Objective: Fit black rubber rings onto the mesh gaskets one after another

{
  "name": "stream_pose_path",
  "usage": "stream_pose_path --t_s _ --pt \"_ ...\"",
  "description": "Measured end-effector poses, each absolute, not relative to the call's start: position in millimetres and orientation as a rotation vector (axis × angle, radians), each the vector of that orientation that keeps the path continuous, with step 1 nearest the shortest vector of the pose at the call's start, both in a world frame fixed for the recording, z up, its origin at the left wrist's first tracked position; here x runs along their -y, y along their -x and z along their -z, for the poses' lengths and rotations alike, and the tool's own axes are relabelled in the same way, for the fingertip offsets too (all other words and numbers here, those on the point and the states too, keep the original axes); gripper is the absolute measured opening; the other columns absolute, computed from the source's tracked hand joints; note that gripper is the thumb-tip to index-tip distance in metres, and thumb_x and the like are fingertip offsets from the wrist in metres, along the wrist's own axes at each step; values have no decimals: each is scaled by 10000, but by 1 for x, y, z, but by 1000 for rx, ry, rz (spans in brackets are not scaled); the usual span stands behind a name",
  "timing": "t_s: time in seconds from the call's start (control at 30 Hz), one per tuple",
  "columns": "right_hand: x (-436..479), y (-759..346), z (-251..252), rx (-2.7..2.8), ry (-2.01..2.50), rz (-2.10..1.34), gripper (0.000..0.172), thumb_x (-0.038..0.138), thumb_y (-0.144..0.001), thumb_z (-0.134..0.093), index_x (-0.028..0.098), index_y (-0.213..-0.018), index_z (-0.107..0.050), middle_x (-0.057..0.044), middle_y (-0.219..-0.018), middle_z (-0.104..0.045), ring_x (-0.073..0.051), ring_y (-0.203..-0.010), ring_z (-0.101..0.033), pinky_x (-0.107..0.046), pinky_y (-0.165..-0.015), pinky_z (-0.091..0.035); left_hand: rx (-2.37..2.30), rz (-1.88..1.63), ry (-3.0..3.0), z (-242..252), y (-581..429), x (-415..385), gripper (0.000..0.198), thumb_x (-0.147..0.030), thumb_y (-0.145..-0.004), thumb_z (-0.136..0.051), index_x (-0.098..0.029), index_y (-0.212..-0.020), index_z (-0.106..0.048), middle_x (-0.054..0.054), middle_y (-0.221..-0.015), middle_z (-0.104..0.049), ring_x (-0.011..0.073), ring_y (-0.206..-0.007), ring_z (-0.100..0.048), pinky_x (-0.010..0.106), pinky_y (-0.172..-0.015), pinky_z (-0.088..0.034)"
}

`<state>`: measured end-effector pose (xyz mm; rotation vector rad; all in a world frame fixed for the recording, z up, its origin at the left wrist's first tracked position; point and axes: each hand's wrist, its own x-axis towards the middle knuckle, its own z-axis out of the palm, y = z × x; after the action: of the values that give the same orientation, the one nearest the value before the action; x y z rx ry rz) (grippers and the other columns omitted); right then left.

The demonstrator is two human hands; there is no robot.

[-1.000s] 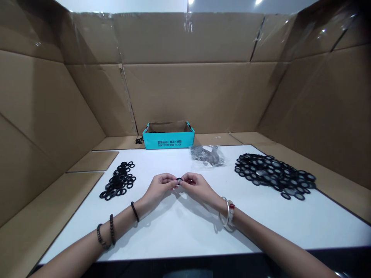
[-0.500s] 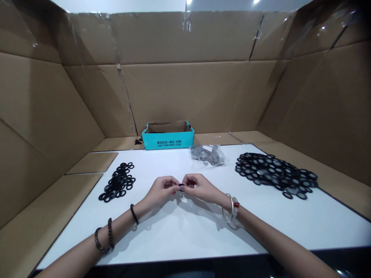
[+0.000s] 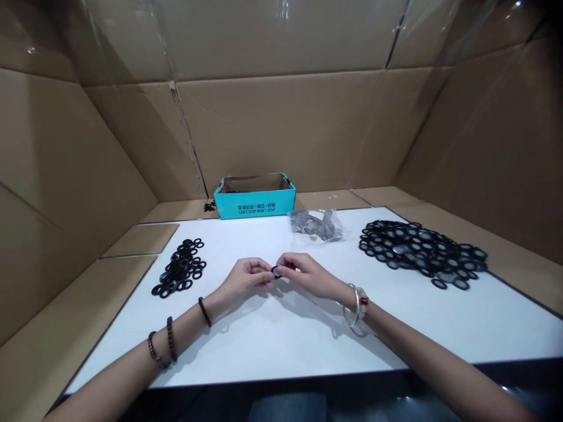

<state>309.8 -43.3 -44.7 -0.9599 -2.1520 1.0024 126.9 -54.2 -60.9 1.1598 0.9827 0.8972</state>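
My left hand (image 3: 246, 277) and my right hand (image 3: 303, 273) meet over the middle of the white table (image 3: 285, 334). Both pinch one small black ring (image 3: 276, 271) between their fingertips. A small heap of black rings (image 3: 179, 274) lies to the left of my left hand. To the right of my right hand spreads a larger heap of black rings with grey centres (image 3: 420, 251). Dark bead bracelets sit on my left forearm, and a silver bangle hangs at my right wrist.
A teal cardboard box (image 3: 254, 197) stands open at the table's far edge, with a few black rings (image 3: 210, 206) beside it. A clear plastic bag of grey parts (image 3: 315, 224) lies right of it. Brown cardboard walls (image 3: 65, 170) enclose the table on three sides.
The camera has tipped down a little, so everything sits higher in the picture. Both hands stay together on the small ring and have hardly moved.
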Motion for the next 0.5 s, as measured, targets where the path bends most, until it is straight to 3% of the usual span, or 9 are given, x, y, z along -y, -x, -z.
stream_pose_path --t_s 0.27,0.5 --pt "43 -307 49 2091 989 -993 217 286 -847 -442 140 -747 -568 -9 -683 -559 -111 -611 -463 -225 -561 -337 -994 -904 -1125 58 -128 57 256 -285 -584 -773 -106 -694 -627 23 -577 -646 85 -503 -577 191 -538 -458" --pt "51 -299 58 2100 1034 -696 148 218 -848 -443 160 -739 -524 -5 -686 -533 -114 -615 -460 -231 -569 -343 -996 -905 -1073 64 -129 58 281 -303 -585 -771 -99 -722 -634 22 -619 -637 97 -563 -596 209 -586 -470"
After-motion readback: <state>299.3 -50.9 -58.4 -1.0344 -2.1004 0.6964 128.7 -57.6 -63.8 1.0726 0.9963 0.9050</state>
